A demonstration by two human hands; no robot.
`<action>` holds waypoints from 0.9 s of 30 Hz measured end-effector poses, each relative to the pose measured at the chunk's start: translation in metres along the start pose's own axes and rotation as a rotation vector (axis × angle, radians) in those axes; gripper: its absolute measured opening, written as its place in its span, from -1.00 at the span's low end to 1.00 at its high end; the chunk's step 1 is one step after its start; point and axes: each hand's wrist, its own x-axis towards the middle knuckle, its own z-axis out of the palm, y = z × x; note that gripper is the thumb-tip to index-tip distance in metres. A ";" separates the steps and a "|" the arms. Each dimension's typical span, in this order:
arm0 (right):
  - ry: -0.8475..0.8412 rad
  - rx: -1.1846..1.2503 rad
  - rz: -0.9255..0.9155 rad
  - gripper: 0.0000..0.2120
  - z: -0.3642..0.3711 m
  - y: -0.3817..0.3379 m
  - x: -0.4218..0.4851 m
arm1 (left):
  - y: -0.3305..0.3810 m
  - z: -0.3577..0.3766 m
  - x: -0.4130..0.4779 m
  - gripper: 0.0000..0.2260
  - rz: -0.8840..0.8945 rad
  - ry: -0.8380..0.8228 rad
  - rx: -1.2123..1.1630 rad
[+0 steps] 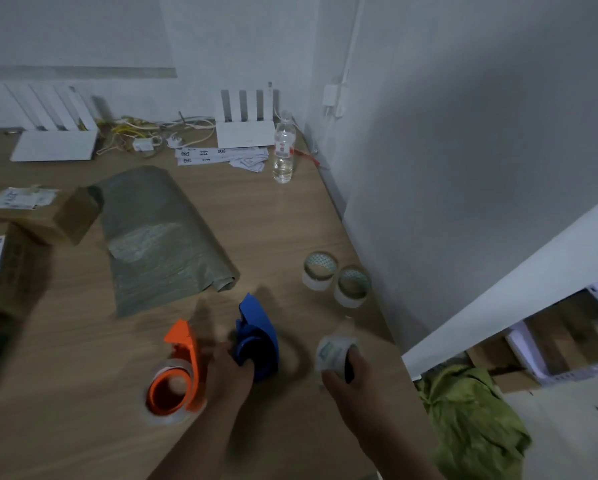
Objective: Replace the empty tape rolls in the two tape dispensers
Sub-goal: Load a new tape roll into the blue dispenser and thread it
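On the wooden table (290,216) two tape dispensers lie side by side near the front edge. The orange dispenser (178,372) is on the left with a clear tape roll (167,386) around its hub, its pointed end aimed away from the person. Just to its right lies the blue dispenser (257,341), and the left hand (230,370) rests against the dispenser's near end, fingers curled onto the round hub; the picture is blurred there, so how firmly that grip closes cannot be told. The right hand (351,379) is held above the table to the right of the blue dispenser, its grip wrapped around a new tape roll (335,351) with a blue-and-white label, thumb on the near side and fingers through the core. Farther back, near the table's right edge, two more tape rolls (320,270) stand touching each other, apart from both hands. Behind the dispensers a grey plastic bag (159,237) lies flat, cardboard boxes (44,216) sit at the left, and a water bottle (283,150) stands upright near a white router (245,133) by the wall.
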 end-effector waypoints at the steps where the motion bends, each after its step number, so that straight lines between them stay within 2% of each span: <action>1: -0.005 0.019 0.006 -0.74 -0.001 0.002 0.001 | 0.000 0.002 0.003 -0.52 -0.015 0.000 0.021; 8: -0.044 0.051 0.020 -0.80 -0.004 0.006 0.002 | -0.001 0.009 0.018 -0.52 -0.130 -0.029 0.047; 14: -0.046 0.053 0.024 -0.69 0.000 0.003 0.006 | 0.006 0.001 0.003 -0.67 -0.186 -0.091 0.002; 18: -0.051 0.063 0.003 -0.75 0.001 -0.005 0.004 | 0.012 -0.002 -0.007 -0.63 -0.254 -0.133 -0.203; 22: -0.067 0.090 0.011 -0.68 0.003 -0.015 0.001 | 0.015 -0.008 -0.009 -0.48 -0.388 -0.194 -0.482; 27: -0.067 0.103 0.011 -0.76 0.005 -0.022 -0.003 | 0.030 -0.018 -0.026 -0.68 -0.354 -0.257 -0.648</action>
